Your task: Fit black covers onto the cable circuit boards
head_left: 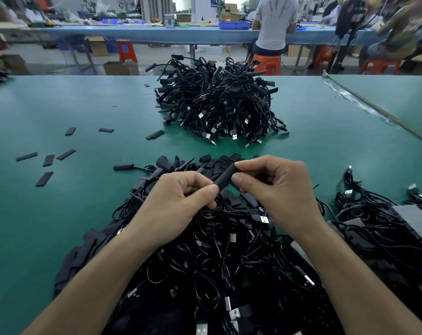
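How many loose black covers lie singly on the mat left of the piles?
8 covers: four at near left, two farther back, one by the far heap (maybe two overlapped), one beside its far-left edge.

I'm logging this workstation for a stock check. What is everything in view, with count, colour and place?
far cable pile: one, black, table centre
near cable pile: one, black, under the hands
cover heap: one, black, just beyond the hands
loose covers: several, black, scattered on the table's left
table: one, green, foreground
stools: several, orange, by the far bench
bin: one, blue, on the far bench
held cover: one, black, between both hands
left hand: pinches the cover's near end
right hand: pinches its far end
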`<state>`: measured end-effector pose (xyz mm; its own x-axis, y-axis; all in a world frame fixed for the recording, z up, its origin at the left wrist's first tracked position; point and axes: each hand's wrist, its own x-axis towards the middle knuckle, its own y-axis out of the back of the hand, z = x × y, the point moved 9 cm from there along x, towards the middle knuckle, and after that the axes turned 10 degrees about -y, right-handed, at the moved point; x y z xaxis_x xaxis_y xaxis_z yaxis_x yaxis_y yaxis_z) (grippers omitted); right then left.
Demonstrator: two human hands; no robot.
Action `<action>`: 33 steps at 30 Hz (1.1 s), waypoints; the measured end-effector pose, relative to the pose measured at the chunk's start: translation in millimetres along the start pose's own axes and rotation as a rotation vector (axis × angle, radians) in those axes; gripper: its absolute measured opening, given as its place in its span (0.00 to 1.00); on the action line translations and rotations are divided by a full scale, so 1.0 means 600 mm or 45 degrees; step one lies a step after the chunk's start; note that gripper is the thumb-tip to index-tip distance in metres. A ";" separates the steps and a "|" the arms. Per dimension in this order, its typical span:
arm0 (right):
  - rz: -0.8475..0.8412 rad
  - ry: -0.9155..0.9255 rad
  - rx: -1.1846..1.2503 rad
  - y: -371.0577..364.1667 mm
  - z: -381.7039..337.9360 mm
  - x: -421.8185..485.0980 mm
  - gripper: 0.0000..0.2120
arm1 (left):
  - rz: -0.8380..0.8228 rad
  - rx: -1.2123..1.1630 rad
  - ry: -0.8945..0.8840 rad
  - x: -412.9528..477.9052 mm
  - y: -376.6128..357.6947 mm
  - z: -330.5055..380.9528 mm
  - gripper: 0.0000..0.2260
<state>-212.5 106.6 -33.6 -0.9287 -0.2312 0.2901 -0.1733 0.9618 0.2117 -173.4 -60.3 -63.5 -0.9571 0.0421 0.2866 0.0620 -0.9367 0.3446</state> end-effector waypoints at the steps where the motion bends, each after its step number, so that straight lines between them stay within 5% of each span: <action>1: 0.000 0.001 -0.007 0.000 0.000 0.000 0.12 | 0.010 -0.012 0.002 0.000 0.001 -0.001 0.06; 16: -0.058 -0.081 -0.136 -0.012 0.013 -0.004 0.06 | 0.049 -0.085 -0.011 -0.001 0.006 -0.001 0.05; 23: -0.099 -0.068 -0.211 -0.017 0.013 -0.005 0.04 | 0.342 -0.135 0.004 -0.003 0.046 -0.006 0.11; 27: -0.073 -0.066 -0.201 -0.010 0.013 -0.004 0.05 | 0.430 0.181 -0.072 -0.006 0.070 0.009 0.06; 33: 0.037 -0.054 -0.147 0.014 -0.001 -0.001 0.07 | 0.409 0.753 -0.070 -0.012 0.078 0.010 0.11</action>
<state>-213.5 114.5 -31.5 -0.9461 -0.1950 0.2587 -0.1098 0.9443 0.3102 -161.9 -102.5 -44.2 -0.8504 -0.1747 0.4962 0.5007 -0.5580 0.6618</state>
